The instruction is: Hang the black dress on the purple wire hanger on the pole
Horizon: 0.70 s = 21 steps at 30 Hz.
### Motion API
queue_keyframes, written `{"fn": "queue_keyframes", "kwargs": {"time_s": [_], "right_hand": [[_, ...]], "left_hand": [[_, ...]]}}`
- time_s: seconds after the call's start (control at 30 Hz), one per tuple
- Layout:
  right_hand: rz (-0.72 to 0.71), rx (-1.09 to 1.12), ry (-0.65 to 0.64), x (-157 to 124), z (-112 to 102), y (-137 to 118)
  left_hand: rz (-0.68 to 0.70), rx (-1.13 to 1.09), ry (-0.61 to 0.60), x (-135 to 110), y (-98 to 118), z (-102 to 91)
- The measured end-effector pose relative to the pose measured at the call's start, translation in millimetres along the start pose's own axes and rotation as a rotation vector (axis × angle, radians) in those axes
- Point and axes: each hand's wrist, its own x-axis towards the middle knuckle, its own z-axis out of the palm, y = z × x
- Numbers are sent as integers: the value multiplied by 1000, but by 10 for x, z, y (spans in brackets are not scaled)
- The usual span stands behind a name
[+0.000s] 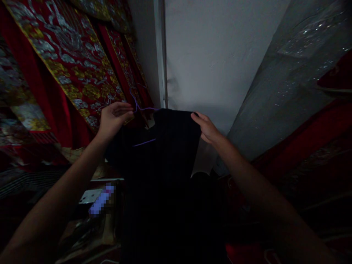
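A black garment point(167, 161) hangs in front of me on a thin purple wire hanger point(140, 108). My left hand point(114, 119) is raised at the garment's upper left, fingers pinched around the hanger's hook. My right hand point(207, 128) grips the garment's right shoulder, fingers curled over the top edge of the cloth. A short stretch of the hanger's lower bar shows as a purple line across the dark fabric. The lower part of the garment fades into shadow.
Red cloths with gold and silver embroidery point(68, 62) hang at the left. A white wall point(214, 55) stands behind, with a grey sparkly fabric point(297, 77) and red cloth point(316, 132) at the right. A cluttered box point(93, 209) sits low at the left.
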Motion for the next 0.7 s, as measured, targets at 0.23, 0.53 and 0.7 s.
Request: {"fn": "queue_keyframes", "kwargs": {"time_s": [0.23,0.53,0.7], "right_hand": [[-150,97,244,401,-164,-175],[-134,46,428,-90,-587,273],[-198,-272,655,-115,-653,479]], "left_hand": [[571,412,65,-395,-67,375],[95,471,-762,-891,-748,1050],[32,229,-667,-1374,-879,1231]]}}
